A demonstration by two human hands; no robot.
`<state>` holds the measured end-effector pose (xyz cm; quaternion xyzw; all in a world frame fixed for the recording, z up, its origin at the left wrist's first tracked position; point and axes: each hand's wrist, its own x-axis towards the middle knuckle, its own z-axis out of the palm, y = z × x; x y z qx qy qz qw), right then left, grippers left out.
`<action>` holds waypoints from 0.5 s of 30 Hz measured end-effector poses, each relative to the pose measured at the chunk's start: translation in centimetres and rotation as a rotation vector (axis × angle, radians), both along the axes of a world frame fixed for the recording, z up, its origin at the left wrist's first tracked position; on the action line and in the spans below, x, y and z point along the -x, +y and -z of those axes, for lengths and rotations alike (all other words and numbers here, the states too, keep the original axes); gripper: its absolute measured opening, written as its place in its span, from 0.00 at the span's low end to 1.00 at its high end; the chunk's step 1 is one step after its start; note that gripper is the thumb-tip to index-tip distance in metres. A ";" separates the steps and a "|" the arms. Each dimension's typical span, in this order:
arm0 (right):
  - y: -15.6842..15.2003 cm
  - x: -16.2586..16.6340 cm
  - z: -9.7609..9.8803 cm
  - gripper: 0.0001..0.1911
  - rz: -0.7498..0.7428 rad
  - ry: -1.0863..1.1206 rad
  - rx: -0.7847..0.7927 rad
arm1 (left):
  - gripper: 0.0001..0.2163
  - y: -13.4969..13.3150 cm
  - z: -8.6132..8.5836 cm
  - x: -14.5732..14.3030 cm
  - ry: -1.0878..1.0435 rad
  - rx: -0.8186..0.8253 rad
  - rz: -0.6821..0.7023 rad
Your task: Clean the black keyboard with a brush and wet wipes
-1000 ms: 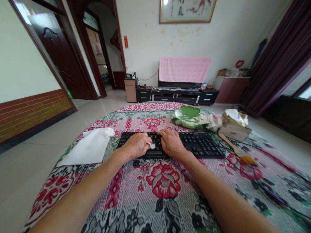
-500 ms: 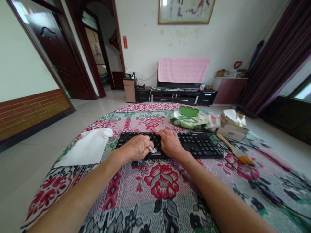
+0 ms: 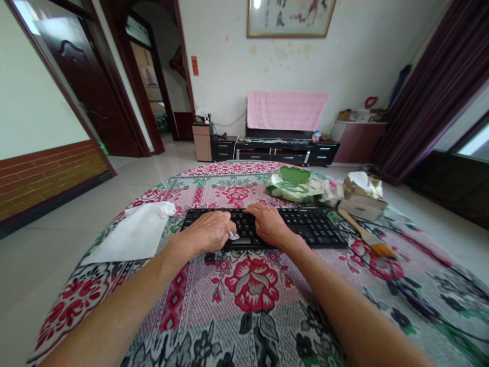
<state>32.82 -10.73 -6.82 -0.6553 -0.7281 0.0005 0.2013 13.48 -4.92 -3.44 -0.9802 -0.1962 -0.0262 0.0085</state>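
A black keyboard (image 3: 313,227) lies across the flowered tablecloth in front of me. My left hand (image 3: 214,229) is closed over its left part, pinching a small crumpled white wipe (image 3: 234,236) against the keys near the space bar. To the right, my right hand (image 3: 269,221) rests on the middle of the keyboard, its fingers stretched toward the far edge and lying on it. The palm covers some of the keys beneath.
At left lies a white sheet (image 3: 128,234) with a wadded tissue (image 3: 167,209). Behind the keyboard sit an opened green wipes pack (image 3: 294,186) and a small box (image 3: 362,201). A wooden-handled brush (image 3: 369,237) and black cables (image 3: 412,300) lie at right.
My left hand has slid slightly left over the keys with the wipe, uncovering a few keys between the hands. My right hand stays in place on the keyboard. The view has shifted a little.
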 end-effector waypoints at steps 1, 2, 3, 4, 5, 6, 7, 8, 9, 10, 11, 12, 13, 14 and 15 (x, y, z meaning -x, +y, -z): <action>0.1 -0.2 0.0 0.24 -0.011 0.007 0.003 | 0.12 0.0 -0.1 0.0 -0.017 0.000 -0.008; 0.1 -0.3 0.0 0.24 -0.017 0.013 0.003 | 0.12 0.0 0.0 0.0 -0.042 -0.002 -0.012; 0.2 -0.4 0.0 0.24 -0.016 0.018 -0.001 | 0.12 -0.1 0.1 -0.3 -0.071 -0.004 -0.010; 0.2 -0.5 0.1 0.23 -0.011 0.019 -0.007 | 0.13 -0.3 0.4 -0.6 -0.096 -0.006 0.000; 0.2 -0.5 0.1 0.23 -0.007 0.019 -0.013 | 0.13 -0.6 0.7 -0.9 -0.115 -0.011 0.014; 0.2 -0.6 0.2 0.23 -0.005 0.018 -0.018 | 0.13 -0.9 1.0 -1.3 -0.118 -0.014 0.034; 0.3 -0.5 0.3 0.23 -0.004 0.017 -0.023 | 0.14 -1.2 1.3 -1.6 -0.111 -0.025 0.045; 0.3 -0.5 0.3 0.23 -0.003 0.014 -0.026 | 0.14 -1.4 1.5 -1.9 -0.096 -0.039 0.052; 0.2 -0.5 0.4 0.23 0.000 0.010 -0.028 | 0.14 -1.6 1.6 -2.0 -0.071 -0.052 0.052; 0.2 -0.4 0.4 0.23 0.002 0.003 -0.030 | 0.14 -1.7 1.6 -2.0 -0.044 -0.062 0.045; 0.2 -0.4 0.4 0.23 0.006 -0.003 -0.033 | 0.15 -1.6 1.4 -1.9 -0.015 -0.067 0.034; 0.2 -0.4 0.4 0.23 0.010 -0.008 -0.036 | 0.15 -1.5 1.2 -1.7 0.014 -0.064 0.022; 0.1 -0.3 0.4 0.22 0.011 -0.011 -0.039 | 0.15 -1.2 0.9 -1.4 0.036 -0.054 0.010; 0.1 -0.3 0.4 0.22 0.011 -0.011 -0.042 | 0.14 -0.9 0.7 -1.0 0.050 -0.039 -0.001; 0.1 -0.3 0.4 0.22 0.009 -0.008 -0.045 | 0.14 -0.5 0.5 -0.6 0.057 -0.020 -0.005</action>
